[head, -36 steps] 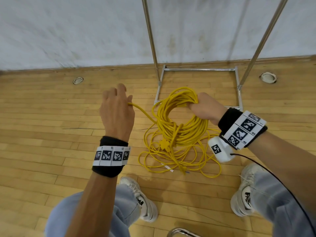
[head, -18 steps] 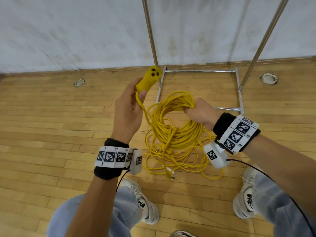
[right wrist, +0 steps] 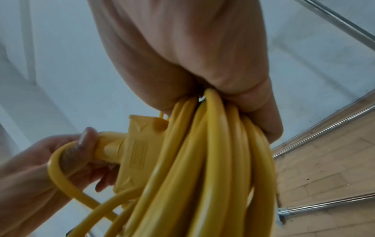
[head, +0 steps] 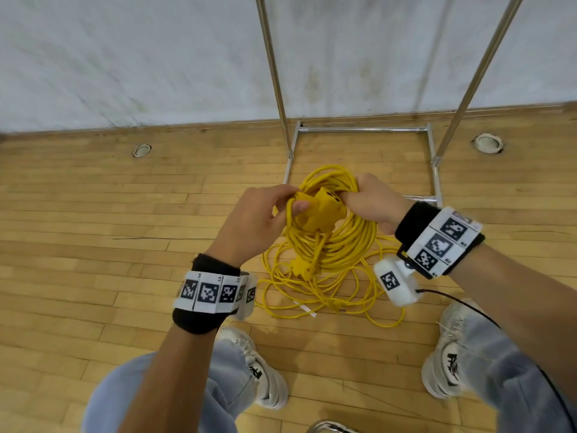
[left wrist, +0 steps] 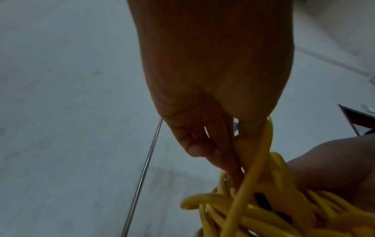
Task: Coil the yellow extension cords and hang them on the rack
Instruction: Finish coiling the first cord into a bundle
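My right hand (head: 367, 200) grips the top of a coiled yellow extension cord (head: 349, 245), whose loops (right wrist: 213, 168) hang down from my fist (right wrist: 188, 61). My left hand (head: 265, 214) pinches the neck of the cord's yellow socket end (head: 324, 210) and holds it against the coil, just left of my right hand. The socket block (right wrist: 140, 152) lies beside the bundled loops, with the left thumb (right wrist: 85, 136) on its neck. A second yellow cord (head: 312, 295) lies in loose loops on the floor under the coil.
The metal rack's two uprights (head: 274, 70) (head: 474, 73) rise in front of me, and its base frame (head: 362, 130) rests on the wooden floor by the white wall. My feet (head: 262, 370) (head: 446, 364) stand on either side of the loose cord.
My left hand lifted the socket end up out of the loops, then brought it right and down against the coil held by my right hand. The right hand stayed nearly still.
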A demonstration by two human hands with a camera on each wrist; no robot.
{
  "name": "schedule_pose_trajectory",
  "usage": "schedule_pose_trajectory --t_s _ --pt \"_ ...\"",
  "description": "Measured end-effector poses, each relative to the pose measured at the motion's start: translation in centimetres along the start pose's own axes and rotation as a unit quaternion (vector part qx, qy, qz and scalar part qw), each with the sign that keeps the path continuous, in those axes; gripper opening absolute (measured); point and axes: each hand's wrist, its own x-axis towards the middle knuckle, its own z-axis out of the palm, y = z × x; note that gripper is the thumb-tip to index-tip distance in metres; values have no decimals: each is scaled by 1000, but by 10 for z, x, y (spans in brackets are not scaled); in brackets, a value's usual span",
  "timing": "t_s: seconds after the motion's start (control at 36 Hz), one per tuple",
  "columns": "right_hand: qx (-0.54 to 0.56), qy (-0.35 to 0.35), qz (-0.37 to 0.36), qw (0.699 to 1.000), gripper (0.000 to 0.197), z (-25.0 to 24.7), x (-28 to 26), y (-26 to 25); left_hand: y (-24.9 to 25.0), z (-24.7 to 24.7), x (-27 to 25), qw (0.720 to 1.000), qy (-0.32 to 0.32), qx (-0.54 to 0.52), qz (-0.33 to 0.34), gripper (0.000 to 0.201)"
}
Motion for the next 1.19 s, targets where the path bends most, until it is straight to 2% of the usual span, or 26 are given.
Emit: schedule_pose_trajectory --t_s 0.11,0.19,0.28,0.36,0.44,0.5,0.53,0.58,0.64,0.69,0.72,0.78,0.81,0.83,0.89,0.94,0.97,1.0,1.06,1.11,1.19 --pt "34 -2 6 999 26 3 4 0 -1 -2 0 999 18 -20 -18 41" --pt "70 12 19 997 35 1 7 -5 1 -9 1 999 30 -14 0 38" --pt "108 -7 27 994 22 0 7 -8 4 -14 2 999 24 6 20 35" --pt "138 -17 39 990 24 1 8 -7 5 -18 1 999 11 21 28 33" --pt "213 -85 30 973 28 -2 4 -11 5 -16 3 998 -24 51 18 26" --pt "237 -154 10 959 29 2 1 -15 7 1 4 994 -70 83 23 15" --pt "235 -165 1 958 29 8 0 -15 9 12 5 988 -101 110 28 18" --pt "211 -148 -9 966 24 19 -4 -14 13 37 6 972 -157 174 19 22" --pt "206 -133 2 970 5 26 -6 -13 19 50 5 964 -164 208 10 21" --pt "212 -115 21 970 19 25 -2 -9 21 53 7 965 -156 210 3 22" --pt "214 -102 25 971 18 23 -2 -11 19 53 9 966 -153 210 5 26" --pt "218 -81 20 972 5 21 -2 -16 15 45 11 975 -133 176 4 42" --pt "223 -64 23 973 6 19 0 -17 15 39 10 984 -103 143 4 47" --pt "225 -47 27 973 6 17 0 -18 14 33 10 992 -53 111 13 46" --pt "240 -20 38 970 19 12 4 -16 13 20 11 994 90 66 2 33" --pt "265 -13 45 963 26 5 5 -16 12 9 13 978 200 25 -58 18" --pt "275 -19 45 960 25 2 4 -16 12 3 13 972 213 3 -102 25" --pt "283 -30 44 958 24 -1 3 -17 9 -1 13 968 192 -29 -158 43" --pt "296 -64 36 952 23 -7 1 -18 8 -4 10 948 98 -137 -270 68" --pt "299 -107 25 948 22 -10 0 -18 12 1 6 917 41 -235 -320 63" --pt "298 -152 11 942 19 -11 -4 -14 22 9 3 870 41 -356 -338 42"
